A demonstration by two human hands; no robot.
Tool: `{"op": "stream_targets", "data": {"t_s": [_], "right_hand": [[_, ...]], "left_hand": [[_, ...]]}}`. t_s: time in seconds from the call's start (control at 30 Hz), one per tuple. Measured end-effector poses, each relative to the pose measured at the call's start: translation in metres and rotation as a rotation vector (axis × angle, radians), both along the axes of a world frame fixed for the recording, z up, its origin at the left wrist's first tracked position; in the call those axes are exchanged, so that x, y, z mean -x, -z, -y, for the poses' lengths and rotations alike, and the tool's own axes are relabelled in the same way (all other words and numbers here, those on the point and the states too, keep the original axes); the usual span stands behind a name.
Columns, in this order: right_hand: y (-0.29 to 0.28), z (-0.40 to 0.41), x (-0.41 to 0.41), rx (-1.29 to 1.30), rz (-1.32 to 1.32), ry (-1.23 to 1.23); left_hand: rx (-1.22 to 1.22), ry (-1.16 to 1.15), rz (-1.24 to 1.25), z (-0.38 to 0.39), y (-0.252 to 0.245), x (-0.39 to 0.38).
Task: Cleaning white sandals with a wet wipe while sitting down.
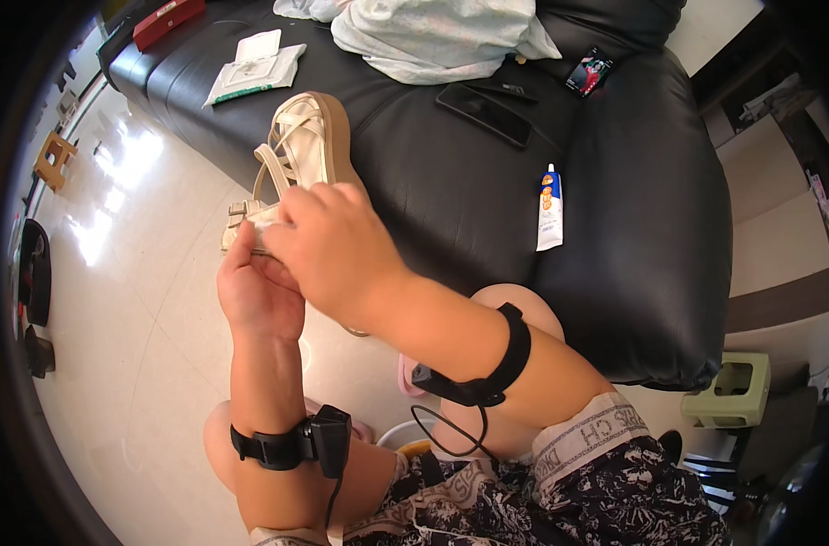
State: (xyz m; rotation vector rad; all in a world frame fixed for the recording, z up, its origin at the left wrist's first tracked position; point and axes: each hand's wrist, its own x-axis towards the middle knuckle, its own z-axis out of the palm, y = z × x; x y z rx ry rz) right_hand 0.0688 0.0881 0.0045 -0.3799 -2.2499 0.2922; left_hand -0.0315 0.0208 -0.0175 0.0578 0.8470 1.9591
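Note:
A cream strappy sandal (310, 147) with a thick tan sole lies in front of me, partly covered by my hands. My left hand (261, 280) is at its heel and buckled ankle strap (240, 213), thumb and fingers pinched there. Over the same spot, my right hand (339, 239) has bent fingers on a small white piece (263, 228), which looks like a wipe or cloth; its edges are mostly hidden. The two hands meet at the fingertips. On the sofa, right of the sandal, lies a white and blue tube (551, 208) with a pointed nozzle.
The black leather sofa (448, 198) bears an opened pack of wipes (254, 72), a dark smartphone (484, 115), a pale patterned cloth (435, 37), a red box (169, 20) and a small dark packet (590, 72). A green plastic stool (756, 389) stands right, a brown one (55, 162) far left.

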Motion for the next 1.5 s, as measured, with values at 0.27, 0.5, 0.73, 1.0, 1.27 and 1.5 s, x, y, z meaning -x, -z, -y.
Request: {"op": "stream_targets", "data": {"t_s": [0.27, 0.5, 0.73, 1.0, 1.27, 1.5], "right_hand": [[0.003, -0.023, 0.012, -0.032, -0.041, 0.115], [0.004, 0.002, -0.005, 0.006, 0.020, -0.003], [0.001, -0.017, 0.011, -0.021, -0.083, 0.049], [0.002, -0.002, -0.004, 0.043, 0.042, 0.011], [0.012, -0.011, 0.017, -0.028, -0.066, 0.049], [0.009, -0.005, 0.014, -0.036, -0.019, 0.052]], "left_hand": [[0.028, -0.053, 0.049, -0.012, -0.011, -0.026], [-0.057, 0.094, 0.013, -0.002, 0.001, -0.013], [0.004, 0.020, 0.015, -0.007, -0.010, -0.021], [-0.025, 0.080, 0.024, -0.002, -0.003, -0.017], [-0.054, 0.079, -0.034, -0.008, 0.000, -0.018], [-0.067, 0.083, 0.006, -0.005, 0.002, -0.015]]}}
